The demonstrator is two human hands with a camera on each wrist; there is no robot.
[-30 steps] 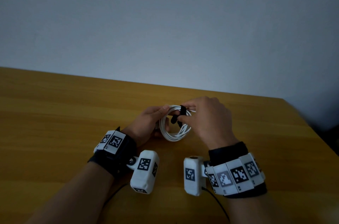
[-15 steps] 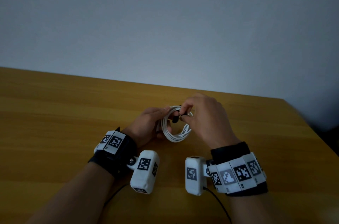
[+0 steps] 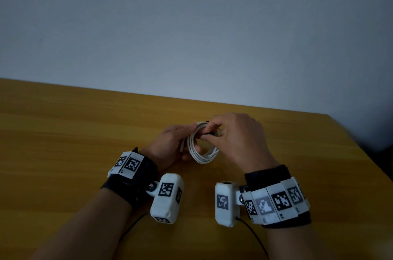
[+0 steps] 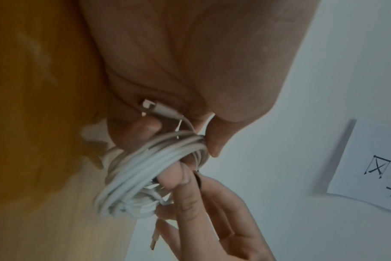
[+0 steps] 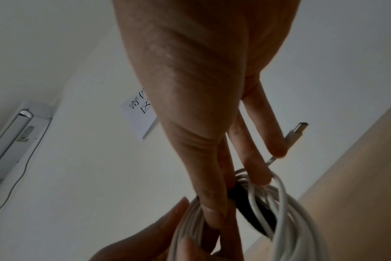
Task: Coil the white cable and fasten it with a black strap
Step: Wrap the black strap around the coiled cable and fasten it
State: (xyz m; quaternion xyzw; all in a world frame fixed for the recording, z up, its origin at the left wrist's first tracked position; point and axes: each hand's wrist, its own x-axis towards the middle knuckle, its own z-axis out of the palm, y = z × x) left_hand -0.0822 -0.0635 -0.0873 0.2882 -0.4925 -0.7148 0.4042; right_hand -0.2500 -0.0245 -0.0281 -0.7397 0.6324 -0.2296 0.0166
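White cable [image 3: 203, 149] coiled, gripped by left hand [image 3: 170, 145] | right hand [image 3: 238, 136] pinches black strap [image 5: 255, 213] at coil top

The right hand [image 3: 238, 138] hides most of the strap [image 3: 209, 132] on the cable [image 3: 202, 153]. The paper [image 4: 368, 167] is cut off by the edge, its print unreadable.

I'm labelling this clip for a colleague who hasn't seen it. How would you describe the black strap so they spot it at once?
Start at the wooden table and find the two hands meeting above it around the coiled white cable. The black strap sits at the coil's top, pinched by the right hand. It is the only dark, flat band among round white strands.
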